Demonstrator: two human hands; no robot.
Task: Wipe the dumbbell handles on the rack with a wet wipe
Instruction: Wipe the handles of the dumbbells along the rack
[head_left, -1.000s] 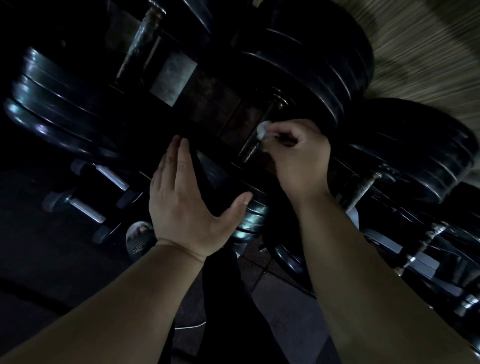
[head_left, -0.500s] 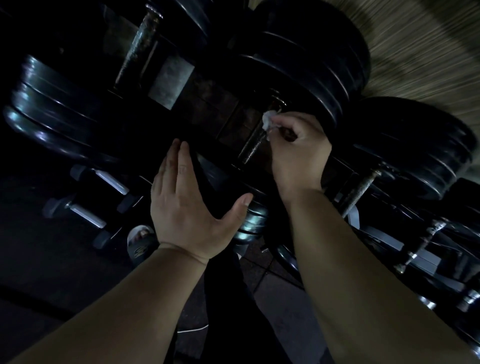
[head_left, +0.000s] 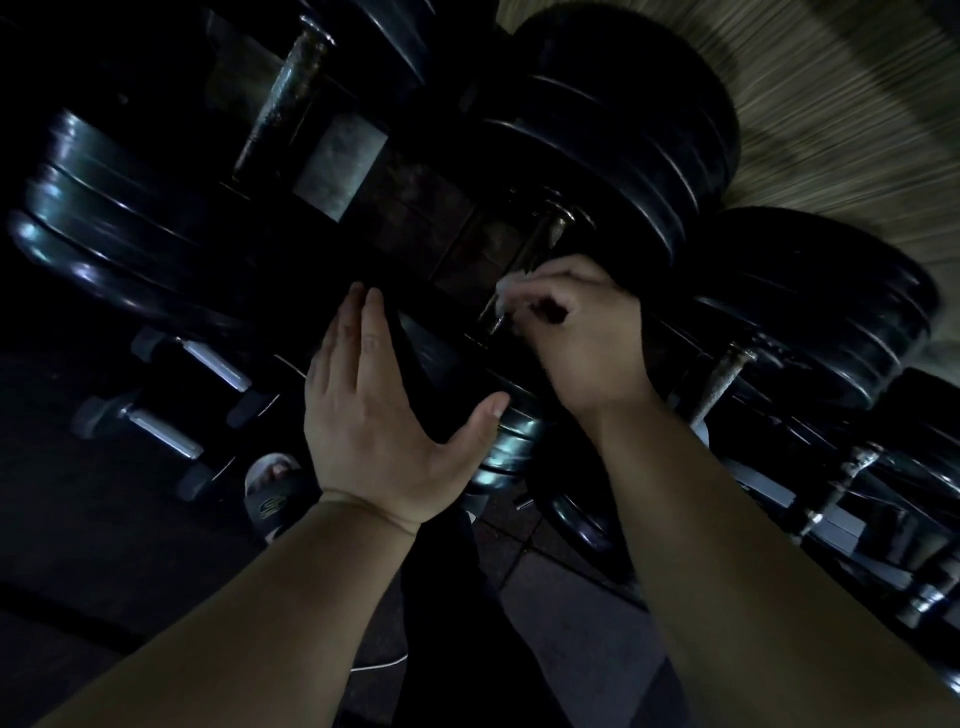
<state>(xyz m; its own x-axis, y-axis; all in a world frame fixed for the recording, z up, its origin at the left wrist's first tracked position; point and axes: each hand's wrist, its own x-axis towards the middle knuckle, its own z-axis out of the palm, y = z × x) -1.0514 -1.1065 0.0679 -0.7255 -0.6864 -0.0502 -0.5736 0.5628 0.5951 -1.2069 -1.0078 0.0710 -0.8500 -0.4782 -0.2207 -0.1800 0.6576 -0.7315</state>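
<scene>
Right hand (head_left: 576, 338) pinches a white wipe (head_left: 505, 297) against a dumbbell handle (head_left: 544, 241).
Left hand (head_left: 384, 415) is flat and open, thumb spread, holding nothing, just beside the dark weight plates (head_left: 511, 441); contact is not clear.

Can make out only a pale scrap of wet wipe (head_left: 505, 291) poking from the curled right hand (head_left: 582, 338). Cannot see the lower run of the dumbbell handle (head_left: 543, 244) under that hand. Cannot trace the rack (head_left: 340, 156) through the dark. Cannot tell whether the left hand (head_left: 384, 415) touches the plate (head_left: 511, 441) beside its thumb. Can see only part of the sandal (head_left: 272, 501) behind the left wrist
</scene>
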